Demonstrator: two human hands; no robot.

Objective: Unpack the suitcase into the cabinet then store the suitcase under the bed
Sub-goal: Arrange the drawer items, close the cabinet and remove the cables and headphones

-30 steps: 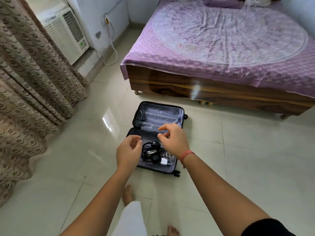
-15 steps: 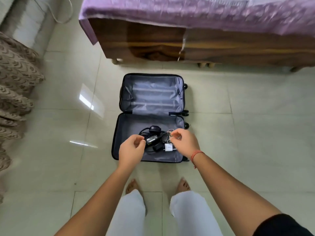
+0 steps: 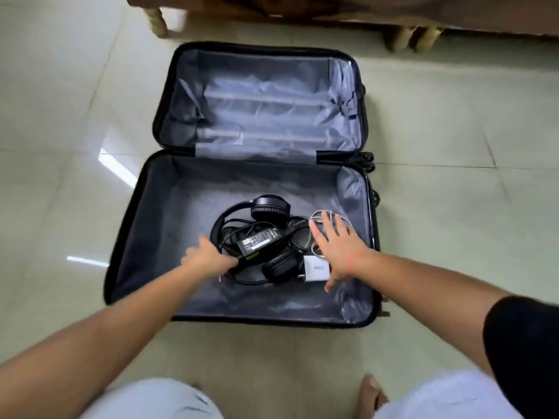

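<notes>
Bed frame (image 3: pixel 332 10) at top. The open suitcase (image 3: pixel 121 267) lies flat on the tiles near it, 2 halves exposed, the far half bare. The near half holds headphones (image 3: pixel 270 207), a black power adapter (image 3: pixel 262 237) across them, a white cable (image 3: pixel 320 214) and a white charger (image 3: pixel 316 269). Since 0.5 s ago both hands have dropped onto this pile. The right hand (image 3: pixel 338 246) is spread flat over the cable. The left hand (image 3: pixel 205 255) is at the adapter's end, too blurred to tell its grasp. Unpacking appears to be only starting.

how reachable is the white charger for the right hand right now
Likely yes. The right hand hangs open just right of the white charger, almost over it. Nothing lies on the charger, and the suitcase lies open.
</notes>
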